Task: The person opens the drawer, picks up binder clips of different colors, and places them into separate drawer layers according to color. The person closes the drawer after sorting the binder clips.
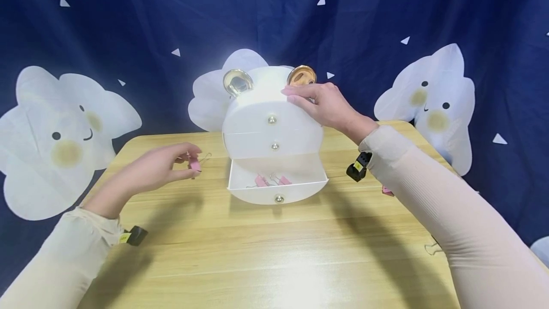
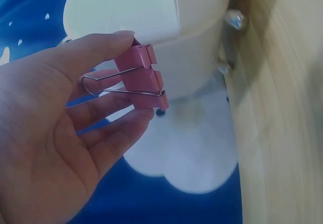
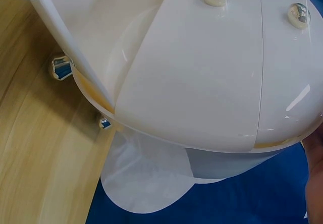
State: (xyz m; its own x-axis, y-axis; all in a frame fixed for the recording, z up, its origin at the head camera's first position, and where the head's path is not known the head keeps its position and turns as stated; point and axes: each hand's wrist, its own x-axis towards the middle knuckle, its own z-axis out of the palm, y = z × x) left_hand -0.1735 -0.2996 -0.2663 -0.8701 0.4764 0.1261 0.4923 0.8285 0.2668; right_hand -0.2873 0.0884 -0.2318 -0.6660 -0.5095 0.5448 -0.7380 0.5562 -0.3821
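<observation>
A white drawer box point(image 1: 250, 139) with gold ears and round knobs stands on the table. Its bottom drawer point(image 1: 257, 195) is pulled out, with pink binder clips point(image 1: 285, 180) lying inside. To the left of the box, my left hand point(image 1: 156, 168) pinches another pink binder clip point(image 2: 141, 77) between thumb and fingers, apart from the box. The clip's wire handles show clearly in the left wrist view. My right hand point(image 1: 332, 106) touches the top of the box beside the right ear point(image 1: 302, 75), its fingers fairly straight. Only a sliver of that hand appears in the right wrist view.
On the right side of the wooden table point(image 1: 240, 256), a pink item point(image 1: 387, 190) and a wire clip handle point(image 1: 432, 247) are partly hidden by the right arm. Behind the table hangs a dark blue curtain point(image 1: 206, 8) with white clouds.
</observation>
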